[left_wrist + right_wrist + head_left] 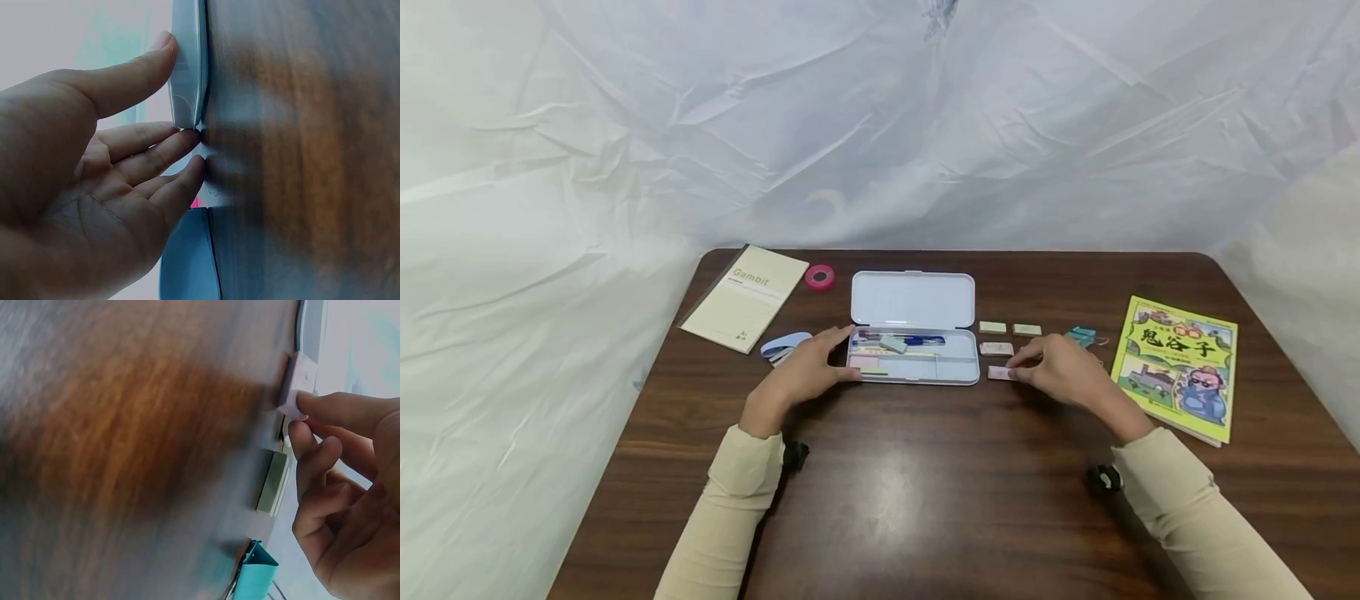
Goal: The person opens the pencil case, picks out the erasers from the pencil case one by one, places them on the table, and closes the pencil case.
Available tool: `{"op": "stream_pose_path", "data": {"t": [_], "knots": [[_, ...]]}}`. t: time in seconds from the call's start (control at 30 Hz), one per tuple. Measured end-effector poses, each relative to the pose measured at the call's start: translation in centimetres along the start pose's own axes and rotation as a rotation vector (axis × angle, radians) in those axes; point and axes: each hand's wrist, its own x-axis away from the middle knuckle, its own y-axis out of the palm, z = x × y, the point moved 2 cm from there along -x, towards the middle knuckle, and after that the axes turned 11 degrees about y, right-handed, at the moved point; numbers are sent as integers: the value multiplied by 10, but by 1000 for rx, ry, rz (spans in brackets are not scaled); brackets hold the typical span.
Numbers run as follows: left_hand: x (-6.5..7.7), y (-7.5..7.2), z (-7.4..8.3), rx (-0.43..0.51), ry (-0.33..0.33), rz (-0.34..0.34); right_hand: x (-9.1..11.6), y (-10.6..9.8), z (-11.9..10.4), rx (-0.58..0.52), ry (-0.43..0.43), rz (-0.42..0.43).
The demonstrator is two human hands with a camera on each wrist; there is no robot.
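An opened pale blue pencil case (913,300) lies mid-table, lid tilted back. Inside are pens (917,340), a light teal eraser (892,343) and a pink block (863,362) in the front left compartment. My left hand (801,371) grips the case's left end, thumb on the front side and fingertips around the corner. Off the case's right end, my right hand (1063,371) pinches a small pink eraser (300,381) between thumb and forefinger, close over the wood. Just behind it sit a whitish eraser (996,349) and two pale green ones (992,327).
A teal binder clip (1081,336) lies behind my right hand, near a yellow comic-covered book (1180,367). To the left are a light-blue rounded object (786,344), a pink tape roll (819,277) and a cream notebook (745,297). White sheeting (880,125) hangs behind the table.
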Motion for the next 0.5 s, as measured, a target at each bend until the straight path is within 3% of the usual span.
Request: {"op": "stream_pose_path", "data": {"t": [0.5], "knots": [[-2, 1, -5, 8, 4, 1, 2, 9, 6, -47, 44, 52]]}}
